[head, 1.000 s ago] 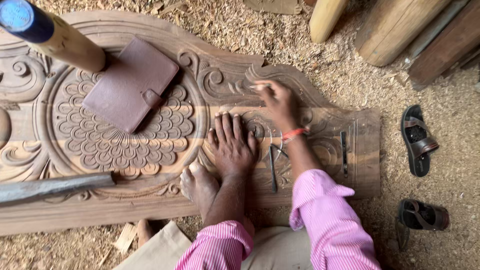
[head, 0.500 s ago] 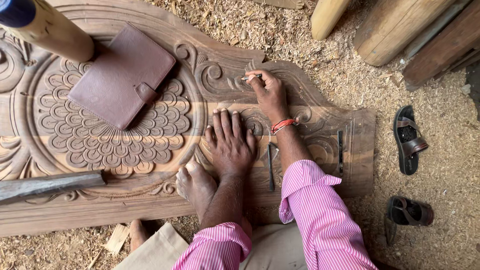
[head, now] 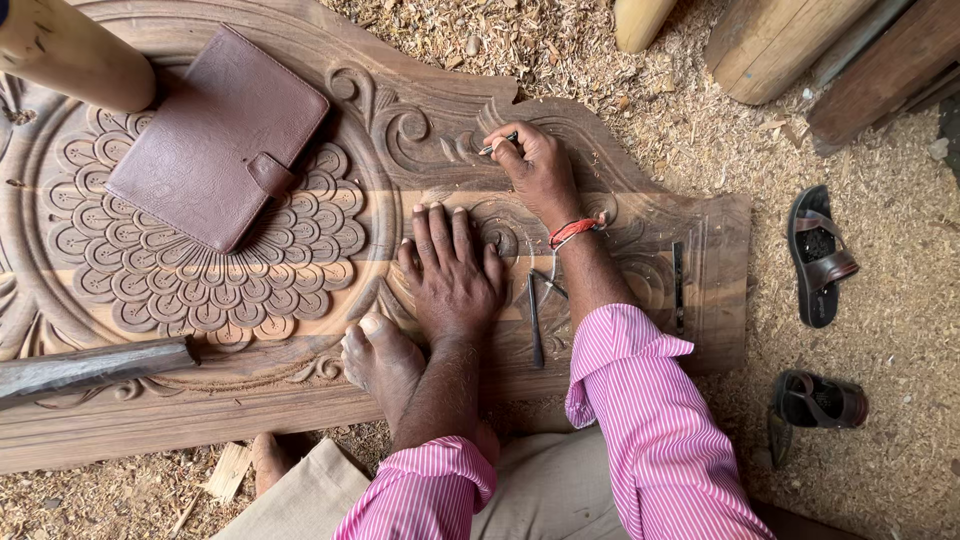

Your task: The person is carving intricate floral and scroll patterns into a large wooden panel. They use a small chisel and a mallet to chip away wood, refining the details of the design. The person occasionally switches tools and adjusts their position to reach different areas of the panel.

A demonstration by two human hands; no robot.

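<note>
Pencil [head: 497,144], light and slim (probably brittle), is being pinched by right hand [head: 540,172] fingertips near the carved panel's [head: 300,400] upper edge, while left hand [head: 452,272] is pressing flat, fingers together.

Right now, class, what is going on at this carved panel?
A person in a pink striped shirt sits over a carved wooden panel on a floor of wood shavings. The left hand lies flat on the carving, while the right hand holds a thin pencil-like tool to a scroll near the top edge. A bare foot rests on the panel. A brown leather case lies on the flower pattern, and thin metal tools lie beside the right forearm.
</note>
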